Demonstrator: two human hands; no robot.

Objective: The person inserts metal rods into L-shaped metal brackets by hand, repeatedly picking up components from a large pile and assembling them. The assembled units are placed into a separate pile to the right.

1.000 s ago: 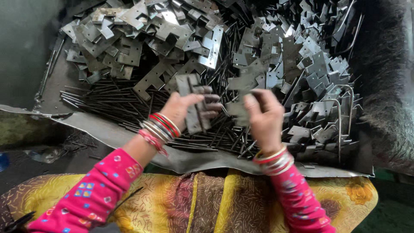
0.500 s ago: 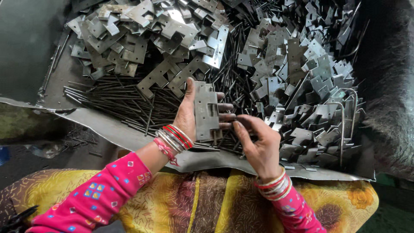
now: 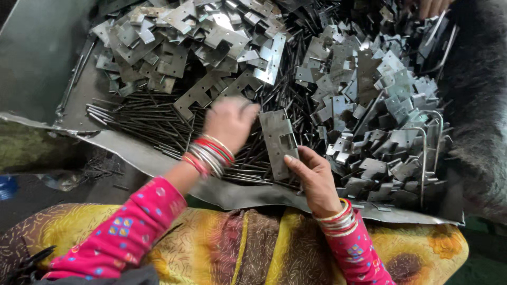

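Flat metal hinge plate [image 3: 279, 143] stands on edge over bed of thin steel pins [image 3: 158, 124], pinched in my right hand [image 3: 316, 179], thumb on its lower edge. My left hand [image 3: 228, 122], blurred, hovers just beside plate; whether it grips anything, cannot tell. Piles of stamped hinge leaves [image 3: 369, 95] around.

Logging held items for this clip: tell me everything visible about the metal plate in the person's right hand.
The hinge plate is a flat, dull grey, rectangular piece of sheet metal with a small notch cut into its right edge. It stands roughly upright, tilted slightly left, above the loose metal pins. The right hand pinches its lower end; the left hand, blurred, is beside its left edge.
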